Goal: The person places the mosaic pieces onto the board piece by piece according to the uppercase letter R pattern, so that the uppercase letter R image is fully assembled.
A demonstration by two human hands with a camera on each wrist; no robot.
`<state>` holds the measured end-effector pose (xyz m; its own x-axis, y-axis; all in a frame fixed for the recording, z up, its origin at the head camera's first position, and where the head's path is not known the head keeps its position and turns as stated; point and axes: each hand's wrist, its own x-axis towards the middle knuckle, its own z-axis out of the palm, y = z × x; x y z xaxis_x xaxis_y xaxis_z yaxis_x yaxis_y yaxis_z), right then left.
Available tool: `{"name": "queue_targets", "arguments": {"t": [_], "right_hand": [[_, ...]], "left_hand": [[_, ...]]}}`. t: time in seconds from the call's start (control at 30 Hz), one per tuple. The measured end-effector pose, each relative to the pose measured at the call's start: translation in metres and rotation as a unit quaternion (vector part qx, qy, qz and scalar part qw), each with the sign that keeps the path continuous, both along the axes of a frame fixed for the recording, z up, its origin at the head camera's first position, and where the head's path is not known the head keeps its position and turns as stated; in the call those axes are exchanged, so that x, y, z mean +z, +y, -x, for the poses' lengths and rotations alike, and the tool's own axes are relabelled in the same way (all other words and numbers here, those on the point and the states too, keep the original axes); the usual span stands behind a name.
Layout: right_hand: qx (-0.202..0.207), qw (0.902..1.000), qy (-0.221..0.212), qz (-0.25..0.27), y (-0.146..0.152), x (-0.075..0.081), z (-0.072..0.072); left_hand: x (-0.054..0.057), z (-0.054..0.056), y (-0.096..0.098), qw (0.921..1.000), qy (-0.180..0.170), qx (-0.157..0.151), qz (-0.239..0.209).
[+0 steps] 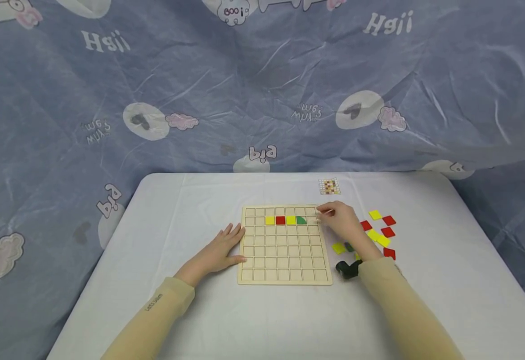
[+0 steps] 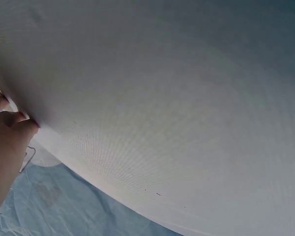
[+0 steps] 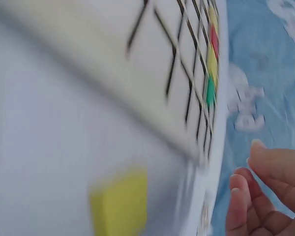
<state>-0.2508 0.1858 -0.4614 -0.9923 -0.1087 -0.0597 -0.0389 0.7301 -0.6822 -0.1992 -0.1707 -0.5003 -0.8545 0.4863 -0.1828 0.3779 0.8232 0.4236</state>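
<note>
A square wooden grid board (image 1: 285,250) lies on the white table. Across its second row from the back run a yellow tile (image 1: 270,220), a red tile (image 1: 280,220), another yellow tile (image 1: 291,220) and a green quarter-round tile (image 1: 301,220). My left hand (image 1: 217,252) rests at the board's left edge, fingers spread. By the far right corner of the board is my right hand (image 1: 342,220), its fingers loosely bent. In the right wrist view, no piece shows between the thumb and fingers of this hand (image 3: 270,191).
Loose red tiles (image 1: 389,220) and yellow tiles (image 1: 375,215) lie right of the board, partly behind the right forearm. A dark green piece (image 1: 349,247) is among them. A small patterned card (image 1: 330,186) lies behind the board. A black object (image 1: 347,270) sits at the right wrist.
</note>
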Motion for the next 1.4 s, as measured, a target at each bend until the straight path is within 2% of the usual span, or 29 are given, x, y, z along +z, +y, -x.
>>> {"name": "queue_targets", "arguments": {"t": [0.13,0.3,0.47,0.73,1.1,1.27,1.4], "right_hand": [[-0.052,0.9982,-0.029,-0.01,0.03,0.0,-0.005],[-0.092,0.9929,-0.046,-0.059,0.052,-0.006,-0.014],[-0.115,0.9875,-0.055,-0.092,0.058,-0.014,-0.018],[-0.152,0.9794,-0.078,-0.108,0.056,-0.017,-0.02],[-0.166,0.978,-0.081,-0.097,0.052,-0.016,-0.021],[-0.16,0.9822,-0.053,-0.083,0.049,-0.016,-0.023],[-0.135,0.9899,-0.029,-0.035,0.041,-0.011,-0.024]], "left_hand": [[0.002,0.0,0.0,1.0,-0.003,0.001,0.005],[0.002,0.0,0.0,1.0,-0.004,-0.001,-0.003],[0.003,0.0,0.001,1.0,-0.006,0.002,-0.005],[0.001,0.0,0.001,1.0,-0.008,0.002,-0.001],[0.002,-0.001,0.0,1.0,-0.006,0.0,-0.004],[0.001,-0.001,0.0,1.0,-0.005,0.0,-0.004],[0.001,-0.001,0.0,1.0,-0.003,0.0,-0.004]]}}
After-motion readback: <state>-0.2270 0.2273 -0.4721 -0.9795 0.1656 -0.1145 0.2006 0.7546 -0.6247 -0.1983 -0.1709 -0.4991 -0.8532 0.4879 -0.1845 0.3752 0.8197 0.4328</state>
